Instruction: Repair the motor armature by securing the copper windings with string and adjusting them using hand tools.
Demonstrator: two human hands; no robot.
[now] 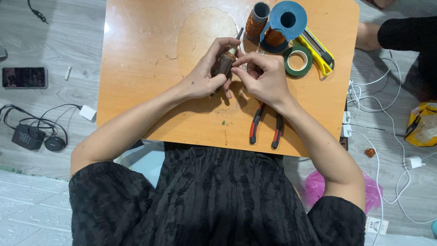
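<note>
Head view, single item list. Left hand (205, 77): closed around a small motor armature (224, 64), gripping it from the side so the shaft end points away from the person and the winding face stays turned toward the other hand. Right hand (261, 75): fingers pinched narrow at the armature's near-top edge, apparently on something fine; what it pinches is too small to tell. The steady side grip looks meant to free the right fingertips for close work.

Armature: dark brown, ribbed barrel, pale collar at the top, thin metal shaft (239, 33) projecting beyond the fingers. Held just above the orange table (136, 68), between both hands, at table centre.

Beyond the right hand: blue spool (287, 19) and grey spool (257, 18), both carrying copper wire, touching each other. Just right of these: roll of green tape (298, 60) and yellow utility knife (318, 50), side by side. Below the right wrist: red-handled pliers (266, 124), lying flat, handles toward the person. All within easy reach of the right hand.

Left of the table, on the floor: phone (24, 77), black cabled device (27, 135). Right: white cables (382, 109).
</note>
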